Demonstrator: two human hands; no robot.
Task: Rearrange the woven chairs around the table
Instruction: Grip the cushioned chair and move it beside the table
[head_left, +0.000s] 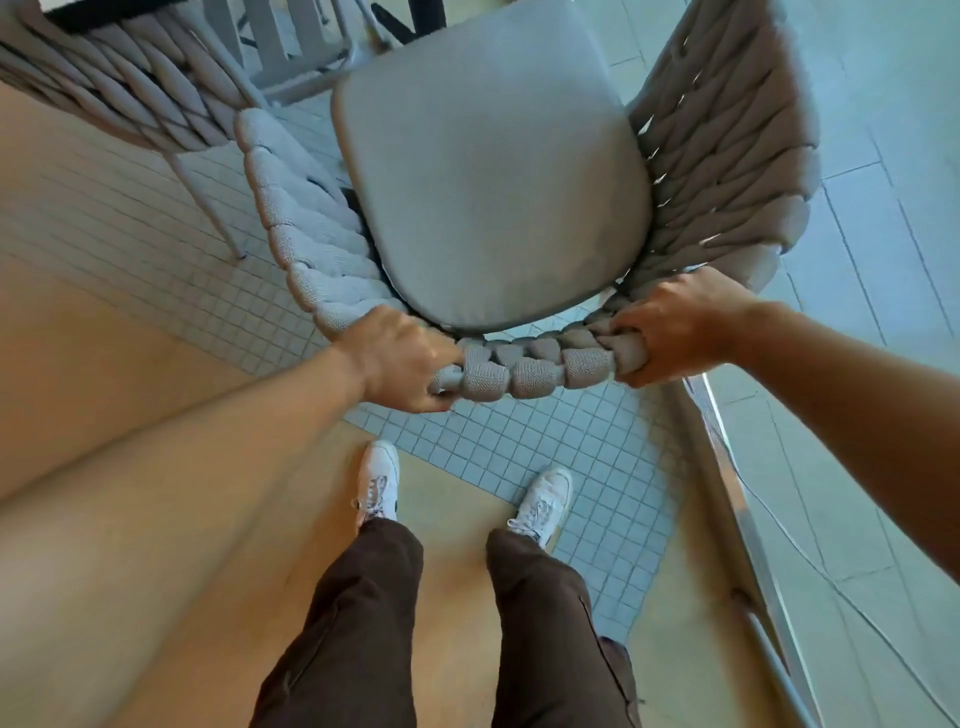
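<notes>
A woven chair (524, 371) with thick beige braided rope and a grey seat cushion (488, 187) stands right in front of me, seen from above and behind. My left hand (400, 358) grips the top of its backrest on the left side. My right hand (675, 327) grips the same rim on the right side. A second woven chair (130, 88) stands at the upper left, close to the first one's left arm. The table's dark edge (104, 13) shows at the top left, and its dark legs show at the top centre.
My two feet in white shoes (543, 501) stand just behind the chair on small white tiles and a wooden floor. A metal door track and glass panel (748, 519) run along the right. A grey slatted frame (291, 47) stands beyond the chairs.
</notes>
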